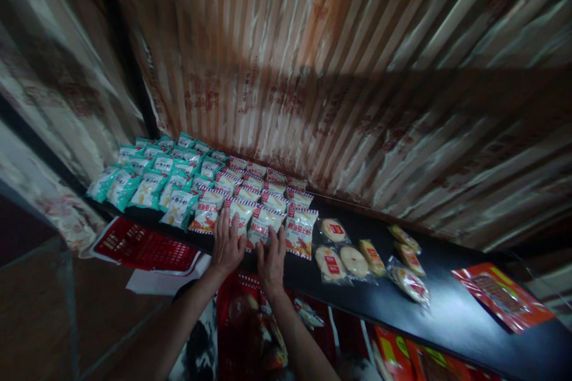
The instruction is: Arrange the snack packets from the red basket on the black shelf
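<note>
My left hand rests with outstretched fingers against the front of a red-and-white snack bag. Beside it, my right hand has its fingers spread on the neighbouring snack bag. Both bags stand in the front row of several matching bags, near the shelf's front edge. At the row's right end is another such bag, and one more is just left of my left hand. Neither hand is wrapped round a bag. My fingers hide the lower parts of the two bags they touch.
Teal snack bags fill the left end of the black shelf. Round wrapped cakes and an orange flat pack lie to the right. Below are a red basket and a red mesh piece. Corrugated sheeting stands behind.
</note>
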The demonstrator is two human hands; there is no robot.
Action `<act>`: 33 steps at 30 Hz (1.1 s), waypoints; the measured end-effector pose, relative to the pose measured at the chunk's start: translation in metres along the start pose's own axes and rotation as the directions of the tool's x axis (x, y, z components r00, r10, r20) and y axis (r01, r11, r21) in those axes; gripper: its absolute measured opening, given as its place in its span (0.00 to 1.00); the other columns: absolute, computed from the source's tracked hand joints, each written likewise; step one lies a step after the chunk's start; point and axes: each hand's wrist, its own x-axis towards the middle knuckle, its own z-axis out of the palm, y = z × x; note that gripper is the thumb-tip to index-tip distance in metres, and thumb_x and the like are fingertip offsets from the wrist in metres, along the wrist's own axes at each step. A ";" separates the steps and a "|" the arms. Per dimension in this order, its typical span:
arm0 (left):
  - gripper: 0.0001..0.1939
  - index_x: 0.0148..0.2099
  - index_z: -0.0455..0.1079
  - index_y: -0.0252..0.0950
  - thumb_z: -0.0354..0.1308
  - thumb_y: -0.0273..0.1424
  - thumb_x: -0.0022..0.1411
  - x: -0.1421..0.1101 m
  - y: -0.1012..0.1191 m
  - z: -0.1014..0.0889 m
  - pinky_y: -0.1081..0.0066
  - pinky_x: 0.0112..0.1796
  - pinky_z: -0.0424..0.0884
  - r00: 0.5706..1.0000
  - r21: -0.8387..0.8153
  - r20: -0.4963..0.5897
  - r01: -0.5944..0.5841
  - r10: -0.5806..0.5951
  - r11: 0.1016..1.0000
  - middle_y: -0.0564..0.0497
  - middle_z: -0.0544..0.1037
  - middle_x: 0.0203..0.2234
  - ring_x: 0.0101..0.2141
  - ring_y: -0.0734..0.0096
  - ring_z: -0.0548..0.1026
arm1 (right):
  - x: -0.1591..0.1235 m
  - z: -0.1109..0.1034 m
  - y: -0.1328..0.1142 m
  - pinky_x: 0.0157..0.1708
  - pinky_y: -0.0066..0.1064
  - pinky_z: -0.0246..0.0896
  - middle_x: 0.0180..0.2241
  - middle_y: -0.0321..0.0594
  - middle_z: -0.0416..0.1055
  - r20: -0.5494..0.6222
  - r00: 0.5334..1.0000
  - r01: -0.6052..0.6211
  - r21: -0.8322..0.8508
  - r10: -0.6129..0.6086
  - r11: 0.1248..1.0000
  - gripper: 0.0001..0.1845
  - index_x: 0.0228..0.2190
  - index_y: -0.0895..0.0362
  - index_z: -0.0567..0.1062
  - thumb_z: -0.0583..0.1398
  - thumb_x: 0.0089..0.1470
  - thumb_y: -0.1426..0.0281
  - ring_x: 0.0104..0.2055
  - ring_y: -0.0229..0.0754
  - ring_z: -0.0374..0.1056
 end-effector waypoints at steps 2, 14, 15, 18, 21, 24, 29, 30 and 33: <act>0.32 0.68 0.45 0.30 0.49 0.31 0.65 0.000 0.001 0.000 0.48 0.60 0.50 0.999 0.018 -0.025 -0.024 0.025 1.000 0.33 0.47 0.66 0.65 0.50 0.44 | 0.001 -0.002 -0.001 0.57 0.57 0.52 0.66 0.55 0.43 -0.028 0.999 0.028 -0.037 -0.029 0.999 0.28 0.61 0.55 0.54 0.50 0.62 0.63 0.67 0.55 0.43; 0.27 0.66 0.52 0.34 0.47 0.32 0.66 0.007 0.000 -0.001 0.50 0.59 0.52 0.998 0.026 0.006 -0.057 0.057 0.998 0.37 0.46 0.66 0.65 0.52 0.45 | 0.027 -0.010 -0.007 0.58 0.56 0.49 0.67 0.50 0.39 -0.002 0.963 0.260 -0.272 -0.271 0.926 0.27 0.61 0.53 0.56 0.51 0.61 0.67 0.68 0.56 0.35; 0.27 0.66 0.52 0.35 0.47 0.32 0.67 0.009 0.000 -0.002 0.51 0.59 0.53 0.999 0.018 0.016 -0.050 0.050 0.999 0.38 0.46 0.66 0.65 0.52 0.44 | 0.029 -0.009 -0.007 0.58 0.56 0.48 0.67 0.49 0.40 0.003 0.962 0.262 -0.276 -0.272 0.925 0.27 0.61 0.53 0.56 0.51 0.62 0.67 0.69 0.56 0.35; 0.26 0.66 0.52 0.35 0.47 0.31 0.67 0.012 -0.001 -0.002 0.52 0.59 0.55 0.998 0.005 0.031 -0.053 0.053 0.999 0.39 0.48 0.66 0.65 0.53 0.45 | 0.030 -0.005 -0.004 0.58 0.54 0.48 0.67 0.49 0.43 0.029 0.968 0.246 -0.300 -0.249 0.922 0.26 0.61 0.53 0.58 0.50 0.62 0.68 0.69 0.54 0.35; 0.26 0.65 0.53 0.35 0.47 0.30 0.66 0.012 -0.003 -0.001 0.52 0.59 0.54 0.997 -0.004 0.044 -0.070 0.071 0.998 0.39 0.50 0.66 0.65 0.53 0.45 | 0.029 -0.002 -0.002 0.59 0.53 0.48 0.66 0.49 0.46 0.064 0.973 0.230 -0.314 -0.221 0.921 0.25 0.61 0.54 0.58 0.48 0.63 0.68 0.69 0.53 0.36; 0.27 0.65 0.53 0.33 0.48 0.30 0.66 0.010 -0.004 0.001 0.52 0.60 0.53 0.997 -0.004 0.022 -0.073 0.073 0.997 0.38 0.52 0.65 0.65 0.53 0.45 | 0.029 -0.001 -0.002 0.59 0.52 0.46 0.66 0.50 0.47 0.069 0.976 0.220 -0.328 -0.209 0.919 0.25 0.60 0.54 0.58 0.48 0.63 0.67 0.68 0.52 0.37; 0.28 0.66 0.52 0.32 0.50 0.32 0.65 0.010 -0.003 0.001 0.53 0.60 0.52 0.997 0.011 -0.001 -0.080 0.080 0.997 0.37 0.54 0.64 0.65 0.54 0.48 | 0.029 0.001 -0.004 0.59 0.52 0.45 0.66 0.51 0.46 0.057 0.977 0.214 -0.333 -0.207 0.919 0.25 0.60 0.55 0.58 0.49 0.63 0.65 0.68 0.52 0.37; 0.28 0.66 0.52 0.33 0.50 0.32 0.65 0.010 -0.003 0.000 0.53 0.60 0.52 0.997 0.016 0.009 -0.081 0.081 0.997 0.37 0.54 0.64 0.65 0.55 0.48 | 0.029 0.001 -0.004 0.59 0.52 0.45 0.66 0.50 0.47 0.069 0.976 0.218 -0.333 -0.207 0.917 0.25 0.60 0.55 0.58 0.49 0.63 0.65 0.68 0.52 0.37; 0.28 0.66 0.52 0.33 0.49 0.32 0.65 0.010 -0.003 0.000 0.52 0.60 0.52 0.996 0.033 0.024 -0.085 0.084 0.996 0.37 0.53 0.64 0.65 0.55 0.48 | 0.029 0.002 -0.003 0.60 0.51 0.43 0.65 0.51 0.50 0.092 0.973 0.231 -0.343 -0.212 0.911 0.25 0.60 0.56 0.58 0.49 0.63 0.65 0.68 0.51 0.37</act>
